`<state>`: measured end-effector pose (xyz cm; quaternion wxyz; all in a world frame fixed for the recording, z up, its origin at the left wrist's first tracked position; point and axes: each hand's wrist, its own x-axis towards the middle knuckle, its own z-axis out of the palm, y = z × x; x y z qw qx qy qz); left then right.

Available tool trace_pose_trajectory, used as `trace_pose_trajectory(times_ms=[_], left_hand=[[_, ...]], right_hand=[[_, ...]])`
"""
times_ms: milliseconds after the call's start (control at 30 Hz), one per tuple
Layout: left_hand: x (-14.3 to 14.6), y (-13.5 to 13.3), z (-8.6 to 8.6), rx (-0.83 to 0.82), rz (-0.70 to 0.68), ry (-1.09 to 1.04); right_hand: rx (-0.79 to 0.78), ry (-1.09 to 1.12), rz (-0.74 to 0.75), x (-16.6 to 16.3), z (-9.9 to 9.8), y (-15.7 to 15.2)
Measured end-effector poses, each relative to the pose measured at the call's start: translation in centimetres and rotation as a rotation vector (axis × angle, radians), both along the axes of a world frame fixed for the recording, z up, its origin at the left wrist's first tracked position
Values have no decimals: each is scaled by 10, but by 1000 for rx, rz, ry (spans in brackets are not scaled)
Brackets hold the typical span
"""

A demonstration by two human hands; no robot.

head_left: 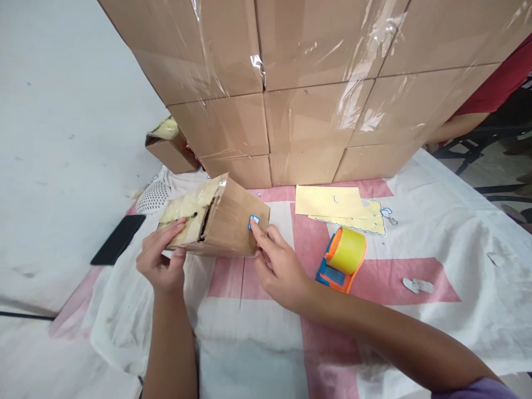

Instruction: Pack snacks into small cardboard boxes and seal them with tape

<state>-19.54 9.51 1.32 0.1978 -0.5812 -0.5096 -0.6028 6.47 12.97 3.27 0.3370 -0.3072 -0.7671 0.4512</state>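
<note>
A small brown cardboard box (226,221) lies on its side on a pink and white cloth (257,310); its left end is sealed with yellowish tape. My left hand (163,260) grips that taped end, thumb below and fingers on top. My right hand (278,266) has its fingers curled and its index fingertip pressed on a small blue-edged white sticker (253,221) on the box's side. An orange and blue tape dispenser with a yellow roll (343,257) rests just right of my right hand.
A wall of stacked cardboard boxes (307,83) wrapped in clear film rises behind. Yellow sticker sheets (336,208) lie by its base. A black phone (118,239) and a white mesh object (153,197) sit at left, an open small box (170,144) behind. Another person's red sleeve (502,77) shows at right.
</note>
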Motion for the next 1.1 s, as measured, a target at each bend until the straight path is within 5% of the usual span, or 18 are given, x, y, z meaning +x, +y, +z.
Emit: trace_pose_trajectory(times_ms=[600, 867, 1100], left_hand=[[2, -5, 3, -77, 3, 5], [1, -5, 1, -38, -32, -17], [1, -4, 1, -20, -38, -19]], right_hand=[[-123, 163, -40, -3, -4, 3], [128, 104, -27, 1, -3, 5], [171, 87, -49, -1, -9, 2]])
